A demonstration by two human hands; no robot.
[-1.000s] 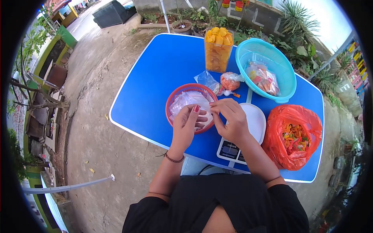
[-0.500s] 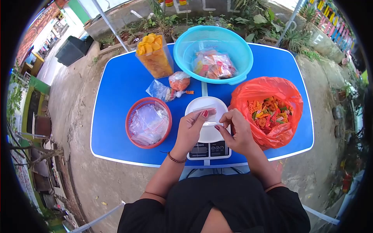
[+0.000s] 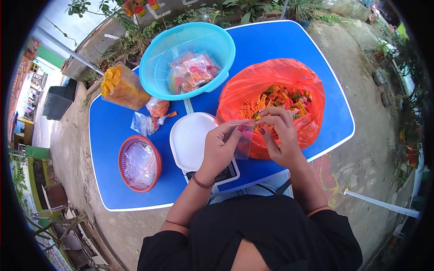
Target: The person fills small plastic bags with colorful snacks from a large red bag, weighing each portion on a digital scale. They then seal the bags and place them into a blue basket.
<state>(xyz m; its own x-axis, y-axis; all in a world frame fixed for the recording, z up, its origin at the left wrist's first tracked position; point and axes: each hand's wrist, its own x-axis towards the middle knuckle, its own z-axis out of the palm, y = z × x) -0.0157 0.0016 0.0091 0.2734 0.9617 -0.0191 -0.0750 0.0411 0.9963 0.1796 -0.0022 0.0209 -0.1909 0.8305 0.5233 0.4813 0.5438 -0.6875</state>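
Observation:
My left hand (image 3: 218,147) pinches a small clear plastic bag (image 3: 244,147) between thumb and fingers, at the near edge of a red plastic bag (image 3: 313,97). Colourful curly crackers (image 3: 282,95) in orange, red and green fill that red bag. Close by the clear bag's right edge is my right hand (image 3: 285,142), thumb and fingers apart, over the near side of the crackers. Partly behind my left hand and wrist stands a white kitchen scale (image 3: 191,137) with its pan bare.
A turquoise basin (image 3: 156,65) of filled packets stands at the back. Left of it are a clear container of yellow chips (image 3: 124,88) and small knotted bags (image 3: 157,107). A red basket (image 3: 158,165) of clear bags sits front left on the blue table (image 3: 113,196).
My view has turned right, and both hands have moved from above the scale to the red bag's near edge. My right fingers have spread from their pinch at the clear bag.

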